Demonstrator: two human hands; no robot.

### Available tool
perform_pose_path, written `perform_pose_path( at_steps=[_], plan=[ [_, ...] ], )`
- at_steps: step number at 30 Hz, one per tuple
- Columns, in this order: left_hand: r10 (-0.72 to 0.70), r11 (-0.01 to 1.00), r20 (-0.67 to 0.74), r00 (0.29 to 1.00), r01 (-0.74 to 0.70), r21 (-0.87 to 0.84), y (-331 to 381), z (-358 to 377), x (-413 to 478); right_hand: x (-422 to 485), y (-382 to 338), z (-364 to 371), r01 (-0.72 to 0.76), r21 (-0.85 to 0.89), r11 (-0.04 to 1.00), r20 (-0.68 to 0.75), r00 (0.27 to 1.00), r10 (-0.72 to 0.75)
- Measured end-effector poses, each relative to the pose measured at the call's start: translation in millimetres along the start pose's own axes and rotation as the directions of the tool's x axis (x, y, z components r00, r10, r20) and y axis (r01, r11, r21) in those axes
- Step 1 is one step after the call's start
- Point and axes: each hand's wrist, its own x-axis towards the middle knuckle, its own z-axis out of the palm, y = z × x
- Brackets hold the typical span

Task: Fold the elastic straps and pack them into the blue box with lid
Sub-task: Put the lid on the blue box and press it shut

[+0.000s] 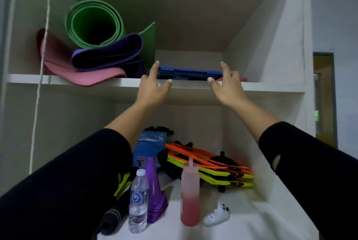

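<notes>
The blue box with lid (189,73) lies flat on the upper shelf (116,82), near its front edge. My left hand (153,86) holds the box's left end, fingers up along the side and thumb at the front lower edge. My right hand (226,84) holds the right end the same way. A folded stack of wide purple elastic material (106,53) lies to the left of the box on a pink mat (81,73). A small pink piece (242,79) shows just right of the box.
A rolled green mat (95,24) stands behind the purple stack. On the lower shelf are a water bottle (138,201), purple cones (155,187), a pink bottle (190,193), orange and yellow hurdles (213,166), a blue carton (149,150) and a white controller (217,215). A white cord (41,65) hangs at the left.
</notes>
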Motion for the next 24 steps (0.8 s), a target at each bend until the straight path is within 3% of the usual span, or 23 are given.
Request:
perform_pose_path(
  at_steps=[5, 10, 14, 19, 24],
  plan=[
    [0.032, 0.997, 0.012, 0.999, -0.033, 0.073, 6.1, 6.7, 13.9, 11.3, 1.7, 6.7, 0.009, -0.008, 1.0, 0.056, 0.998, -0.009],
    [0.006, 0.998, -0.159, 0.987, 0.004, 0.063, 0.5, 10.5, 7.7, 7.5, 1.1, 12.2, -0.005, 0.117, 0.993, -0.078, 0.997, 0.014],
    [-0.104, 0.994, -0.261, 0.96, 0.11, 0.01, -7.4, 10.6, -9.2, -7.1, -0.4, 16.1, -0.072, 0.207, 0.976, -0.057, 0.995, 0.085],
    [-0.288, 0.956, -0.18, 0.941, 0.272, -0.105, -15.2, 2.5, -26.9, -36.7, 1.6, 21.8, -0.115, 0.278, 0.954, -0.038, 0.991, 0.131],
    [-0.345, 0.917, -0.026, 0.938, 0.332, -0.22, -26.2, -11.0, -65.3, -83.8, 11.9, 21.4, -0.12, 0.31, 0.943, -0.05, 0.988, 0.143]
  ],
)
